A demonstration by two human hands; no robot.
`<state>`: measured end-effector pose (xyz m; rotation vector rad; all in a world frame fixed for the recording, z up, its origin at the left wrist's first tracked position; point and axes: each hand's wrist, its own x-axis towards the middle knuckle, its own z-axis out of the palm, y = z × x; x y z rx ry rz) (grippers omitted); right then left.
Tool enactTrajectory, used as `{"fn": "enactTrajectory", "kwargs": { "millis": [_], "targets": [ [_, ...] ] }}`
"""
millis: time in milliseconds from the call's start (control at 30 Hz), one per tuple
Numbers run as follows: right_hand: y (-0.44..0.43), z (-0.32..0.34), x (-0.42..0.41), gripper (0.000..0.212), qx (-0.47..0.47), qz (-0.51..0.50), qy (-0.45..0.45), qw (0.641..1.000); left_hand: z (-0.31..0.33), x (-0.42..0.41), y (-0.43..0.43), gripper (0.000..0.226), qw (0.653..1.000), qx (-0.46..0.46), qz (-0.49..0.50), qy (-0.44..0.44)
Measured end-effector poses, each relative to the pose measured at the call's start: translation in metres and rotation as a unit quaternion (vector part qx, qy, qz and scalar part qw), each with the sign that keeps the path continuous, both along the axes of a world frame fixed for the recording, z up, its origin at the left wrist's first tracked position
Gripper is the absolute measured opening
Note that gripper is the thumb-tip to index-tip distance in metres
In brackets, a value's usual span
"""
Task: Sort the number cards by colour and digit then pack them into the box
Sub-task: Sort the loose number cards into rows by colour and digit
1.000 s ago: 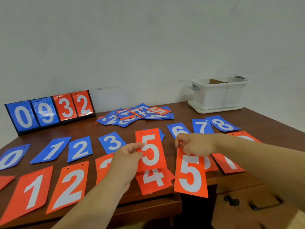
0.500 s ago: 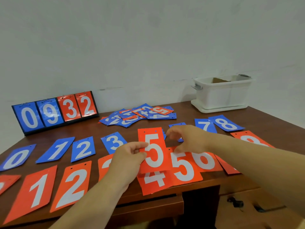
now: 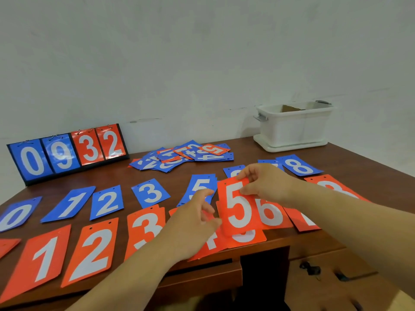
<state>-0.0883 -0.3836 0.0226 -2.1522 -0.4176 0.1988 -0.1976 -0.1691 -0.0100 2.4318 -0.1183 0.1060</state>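
Passed across since a moment ago, the red 5 card (image 3: pixel 238 207) has left our left hand (image 3: pixel 193 223), whose slack fingers hold nothing just left of the grip, and is now pinched by its top edge in our right hand (image 3: pixel 265 187). Just below that grip lies the other red 5 (image 3: pixel 247 238) on the worktop (image 3: pixel 125 178), so we judge the pair ready to stack; the box (image 3: pixel 294 129) stands well beyond.

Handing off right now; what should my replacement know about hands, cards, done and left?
Right hand pinches a red 5 card over the red row.
Left hand beside it, fingers loosely curled, holding nothing.
Done: blue row and red row laid out by digit.
Left: mixed pile unsorted; no cards visible in the white box.
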Motion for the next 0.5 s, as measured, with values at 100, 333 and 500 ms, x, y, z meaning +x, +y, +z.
{"fn": "enactTrajectory", "kwargs": {
  "millis": [100,333,500],
  "targets": [
    [0.001,-0.004,-0.007,0.031,-0.092,0.018,-0.027,0.995,-0.003,-0.005,0.013,0.072,0.99,0.139,-0.028,0.006],
    [0.014,-0.017,-0.02,0.043,-0.351,0.07,-0.144,0.922,0.0,-0.007,0.029,0.044,0.981,0.187,-0.049,-0.015],
    [0.015,-0.014,-0.018,0.043,-0.379,0.09,-0.113,0.914,0.002,0.001,0.031,0.028,0.972,0.22,-0.08,-0.014]
  ]
}}
